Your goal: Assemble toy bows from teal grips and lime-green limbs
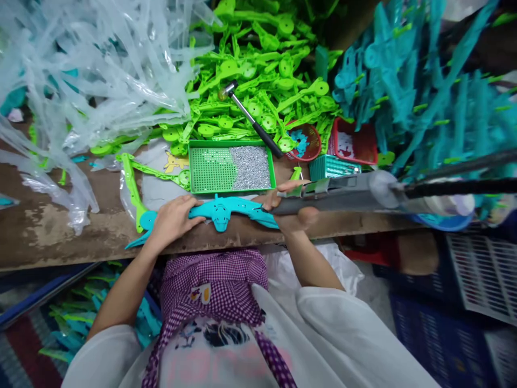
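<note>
A long teal plastic part lies along the front edge of the wooden workbench. My left hand presses down on its left end, fingers curled over it. My right hand is wrapped round the grey barrel of a powered hand tool, whose tip meets the teal part near its middle. A black hose runs from the tool off to the right.
Behind the part sits a green tray half filled with small silver screws. A hammer rests on a heap of lime green parts. Clear plastic strips pile at left, teal parts at right, red and teal baskets between.
</note>
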`<control>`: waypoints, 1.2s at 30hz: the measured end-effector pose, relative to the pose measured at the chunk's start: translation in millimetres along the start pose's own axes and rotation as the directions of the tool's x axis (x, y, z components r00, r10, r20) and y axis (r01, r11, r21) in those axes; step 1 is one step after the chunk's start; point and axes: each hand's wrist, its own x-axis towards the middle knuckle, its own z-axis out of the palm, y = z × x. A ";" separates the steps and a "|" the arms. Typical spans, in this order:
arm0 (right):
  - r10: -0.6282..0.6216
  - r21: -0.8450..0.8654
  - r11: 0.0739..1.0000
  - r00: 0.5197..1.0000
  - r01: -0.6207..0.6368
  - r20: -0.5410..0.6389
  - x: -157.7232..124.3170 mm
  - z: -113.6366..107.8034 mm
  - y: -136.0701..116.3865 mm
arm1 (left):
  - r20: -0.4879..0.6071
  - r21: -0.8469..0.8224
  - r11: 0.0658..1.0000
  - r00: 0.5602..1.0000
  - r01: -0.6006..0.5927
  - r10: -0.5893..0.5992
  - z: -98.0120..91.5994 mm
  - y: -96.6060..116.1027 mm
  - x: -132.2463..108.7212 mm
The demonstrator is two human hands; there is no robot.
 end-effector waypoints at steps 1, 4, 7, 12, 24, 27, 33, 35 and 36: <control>-0.006 -0.013 1.000 1.000 0.006 -0.004 -1.8 -1.8 1.3 | -0.003 0.001 1.000 1.000 -0.004 0.004 0.0 -0.3 0.1; 0.026 -0.070 0.997 0.999 -0.028 -0.031 -4.6 -5.1 3.4 | -0.013 -0.001 1.000 1.000 -0.018 0.018 1.0 -0.9 0.0; 0.042 -0.095 0.994 0.998 -0.046 -0.048 -5.6 -7.1 0.2 | -0.030 -0.012 1.000 0.999 -0.026 0.026 2.2 -1.1 -0.3; 0.088 -0.087 0.992 0.996 -0.089 -0.016 -6.9 -9.8 -4.9 | -0.031 0.003 1.000 0.999 -0.010 0.010 3.2 -1.6 -0.4; 0.115 -0.040 0.993 0.993 -0.115 0.017 -17.0 -24.2 22.9 | 0.000 0.011 0.999 0.999 0.050 -0.050 0.3 0.9 0.7; 0.117 -0.041 0.992 0.993 -0.116 0.019 -21.0 -29.3 29.0 | 0.007 0.005 0.999 0.999 0.050 -0.050 0.1 0.5 0.8; 0.104 -0.053 0.993 0.994 -0.105 -0.016 -14.5 -2.5 9.0 | 0.006 -0.020 0.999 0.999 0.035 -0.035 0.9 -2.6 0.9; 0.006 0.003 1.000 0.997 -0.006 -0.077 -0.4 27.3 2.4 | 0.007 -0.017 0.999 0.999 0.031 -0.031 1.2 -2.7 1.0; -0.042 0.029 0.999 0.994 0.045 -0.097 8.9 43.9 1.8 | 0.003 -0.015 0.999 0.999 0.032 -0.031 1.3 -2.4 0.9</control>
